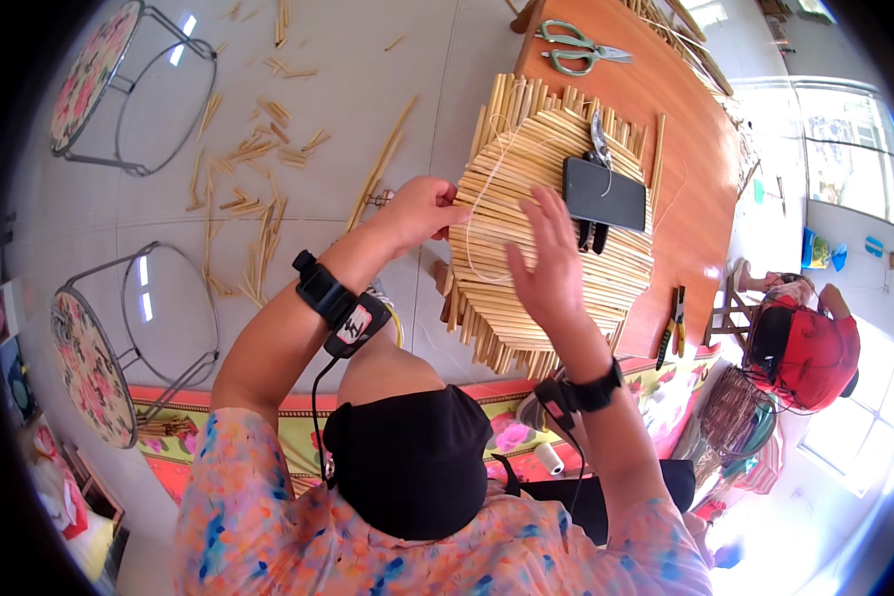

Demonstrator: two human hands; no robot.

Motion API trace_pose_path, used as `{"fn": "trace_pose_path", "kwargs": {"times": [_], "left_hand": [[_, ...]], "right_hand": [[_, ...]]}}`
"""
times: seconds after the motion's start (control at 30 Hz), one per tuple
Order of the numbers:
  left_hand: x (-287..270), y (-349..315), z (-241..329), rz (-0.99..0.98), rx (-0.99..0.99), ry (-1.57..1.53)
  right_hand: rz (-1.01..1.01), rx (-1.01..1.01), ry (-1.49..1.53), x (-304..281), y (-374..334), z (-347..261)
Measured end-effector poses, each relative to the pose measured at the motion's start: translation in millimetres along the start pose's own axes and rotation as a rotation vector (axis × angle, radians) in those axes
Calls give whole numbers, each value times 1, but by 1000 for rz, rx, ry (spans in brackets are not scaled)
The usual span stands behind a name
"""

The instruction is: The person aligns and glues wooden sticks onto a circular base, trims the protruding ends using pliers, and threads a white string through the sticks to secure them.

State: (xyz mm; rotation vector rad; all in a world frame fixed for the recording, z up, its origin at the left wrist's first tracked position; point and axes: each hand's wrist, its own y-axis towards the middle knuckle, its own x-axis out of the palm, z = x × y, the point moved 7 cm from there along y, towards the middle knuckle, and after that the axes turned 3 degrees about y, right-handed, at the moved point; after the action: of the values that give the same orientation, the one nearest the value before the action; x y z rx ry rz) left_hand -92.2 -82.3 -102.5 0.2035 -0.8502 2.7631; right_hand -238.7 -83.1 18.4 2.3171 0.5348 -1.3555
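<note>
At the table (707, 204)'s nine-o'clock edge, the mat of pale sticks (502, 202) lies under my hands.
My left hand (422, 213) curls at its nine-o'clock rim, thumb near forefinger; I cannot tell what they pinch. My right hand (552, 270) spreads, holding nothing, over its middle. A dark phone (596, 194) lies on it at two o'clock, green-handled scissors (595, 53) beyond at twelve, pliers (678, 316) at four.
</note>
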Motion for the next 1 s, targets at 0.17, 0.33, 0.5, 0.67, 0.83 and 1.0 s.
{"fn": "trace_pose_path", "kwargs": {"times": [0.17, 0.33, 0.5, 0.67, 0.83, 1.0], "left_hand": [[0, -2, 3, 15, 21, 28], [-1, -1, 2, 25, 39, 55], [-3, -1, 1, 32, 69, 21], [-5, -6, 2, 23, 13, -135], [-12, -6, -2, -63, -34, -285], [-8, -6, 8, -46, -29, -176]], "right_hand": [[-10, 15, -158, 42, 39, 8], [-12, 57, -199, 54, 45, 20], [-24, 47, -213, 57, 45, 19], [-15, 45, -241, 60, 46, 21], [-34, 71, -263, 63, 46, 25], [-57, 95, -277, 66, 46, 26]]}}
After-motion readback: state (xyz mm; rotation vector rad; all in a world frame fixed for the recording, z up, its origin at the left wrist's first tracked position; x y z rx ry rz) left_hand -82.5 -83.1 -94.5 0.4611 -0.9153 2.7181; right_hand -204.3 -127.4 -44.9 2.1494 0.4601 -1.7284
